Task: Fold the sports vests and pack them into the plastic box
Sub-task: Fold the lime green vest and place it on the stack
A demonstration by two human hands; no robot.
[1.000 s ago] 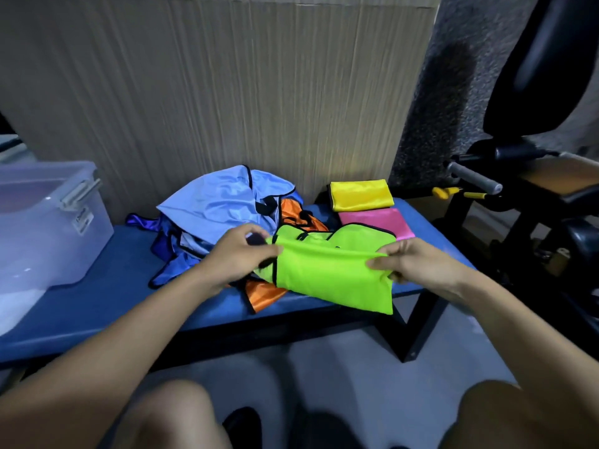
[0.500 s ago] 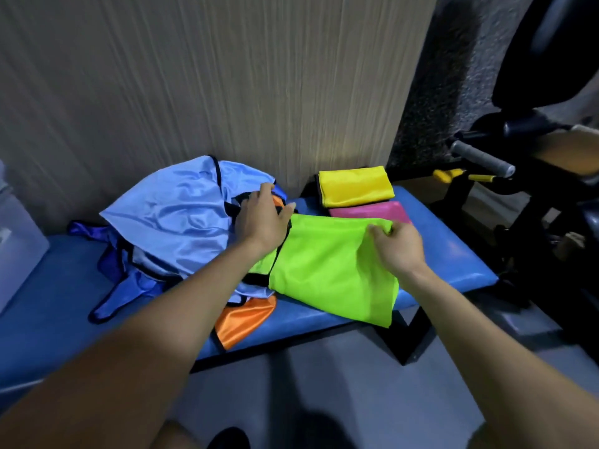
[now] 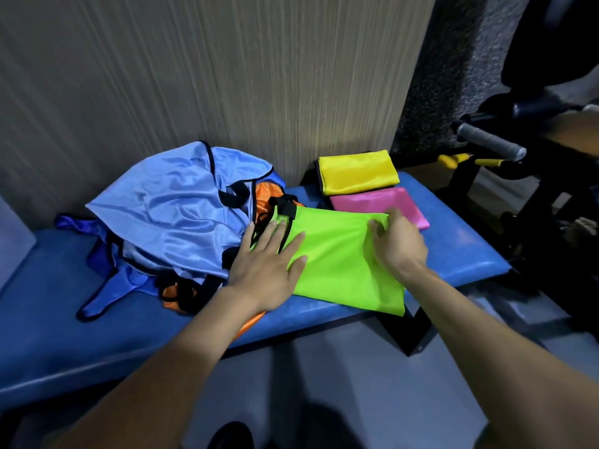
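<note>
Behind everything stands a pale wood-grain wall (image 3: 227,76), and against it sits a blue padded desk (image 3: 453,247) that carries the clothing; no brand, label or writing can be read on any item. At the far left edge a pale translucent corner (image 3: 13,241) shows, too cropped to identify. Next comes a loose heap of unfolded vests: a light blue vest (image 3: 168,209) with black trim lies crumpled on top, a darker blue vest (image 3: 97,254) spreads under it toward the desk's front, and an orange vest (image 3: 171,291) pokes out beneath and behind the pile. The left hand (image 3: 269,260) lies flat with straight, spread fingers, pressing down on the left edge of the lime green vest (image 3: 343,264), where its black-trimmed straps bunch together. This green vest is folded into a smooth rectangle, lying on the desk near the front edge, with its lower right corner hanging slightly over. The right hand (image 3: 398,244) has its fingers curled, pinching the upper right edge of the green fabric. Beyond it, touching the green vest's far edge, lies a folded pink vest (image 3: 382,199), and just behind that, by the wall, a folded yellow vest (image 3: 356,171). Right of the desk stands dark exercise equipment (image 3: 551,176) with a grey handle (image 3: 489,145).
</note>
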